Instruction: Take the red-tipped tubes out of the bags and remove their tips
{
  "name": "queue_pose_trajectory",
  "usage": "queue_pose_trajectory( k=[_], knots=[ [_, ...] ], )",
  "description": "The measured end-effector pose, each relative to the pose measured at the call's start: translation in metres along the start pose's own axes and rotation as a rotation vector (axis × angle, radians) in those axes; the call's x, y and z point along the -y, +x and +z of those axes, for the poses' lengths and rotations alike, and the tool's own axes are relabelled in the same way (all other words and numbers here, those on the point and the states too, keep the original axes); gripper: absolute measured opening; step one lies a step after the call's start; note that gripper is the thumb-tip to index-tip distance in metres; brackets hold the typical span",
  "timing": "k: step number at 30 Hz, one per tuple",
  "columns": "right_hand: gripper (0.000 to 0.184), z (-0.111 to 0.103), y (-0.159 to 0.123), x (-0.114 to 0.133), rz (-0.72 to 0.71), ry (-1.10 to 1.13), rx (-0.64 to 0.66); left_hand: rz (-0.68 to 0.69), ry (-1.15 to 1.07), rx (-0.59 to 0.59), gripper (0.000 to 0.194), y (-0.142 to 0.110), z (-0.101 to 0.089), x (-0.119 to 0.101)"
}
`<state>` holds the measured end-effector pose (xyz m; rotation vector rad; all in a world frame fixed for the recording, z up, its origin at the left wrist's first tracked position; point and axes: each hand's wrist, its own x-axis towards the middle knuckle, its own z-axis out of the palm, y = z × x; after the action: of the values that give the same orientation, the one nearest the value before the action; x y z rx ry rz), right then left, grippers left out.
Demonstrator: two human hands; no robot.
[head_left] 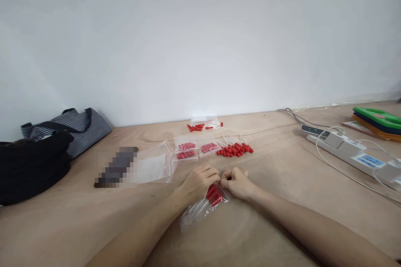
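Note:
A clear zip bag (194, 217) holds several white sticks with red tips (214, 195), lying with the tips toward the far side. My left hand (200, 180) is closed over the bag's far edge. Close beside it, my right hand (237, 182) is closed in a pinch at the same edge, with the fingertips of both hands almost meeting. My fingers hide most of that edge. Beyond my hands lies a loose pile of red-tipped sticks (234, 149). Left of the pile are filled zip bags (209, 147) and flat zip bags (152, 167) with red seal lines.
At the wall lies another clear bag (203, 120) among red-tipped pieces (196, 127). A blurred dark object (117, 167), a striped bag (89, 129) and a black bag (34, 167) are left. A power strip (354, 156) with cables and stacked coloured frames (379, 119) are right.

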<state>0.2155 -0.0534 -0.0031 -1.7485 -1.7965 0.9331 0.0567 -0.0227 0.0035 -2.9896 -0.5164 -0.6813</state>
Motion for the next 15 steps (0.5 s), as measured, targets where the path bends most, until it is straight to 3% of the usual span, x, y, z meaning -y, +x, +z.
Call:
queue_pose_trajectory(
  k=[8, 11, 15],
  knots=[
    [0.019, -0.002, 0.000, -0.001, -0.008, 0.018, -0.040, -0.081, -0.067, 0.113, 0.022, 0.003, -0.015, -0.002],
    [0.011, -0.005, 0.002, -0.008, -0.041, 0.029, -0.047, -0.238, -0.098, 0.125, 0.027, -0.004, -0.023, -0.010],
    [0.012, -0.011, 0.006, -0.019, -0.111, 0.075, -0.062, -0.488, -0.220, 0.143, 0.056, -0.033, -0.023, -0.029]
  ],
)
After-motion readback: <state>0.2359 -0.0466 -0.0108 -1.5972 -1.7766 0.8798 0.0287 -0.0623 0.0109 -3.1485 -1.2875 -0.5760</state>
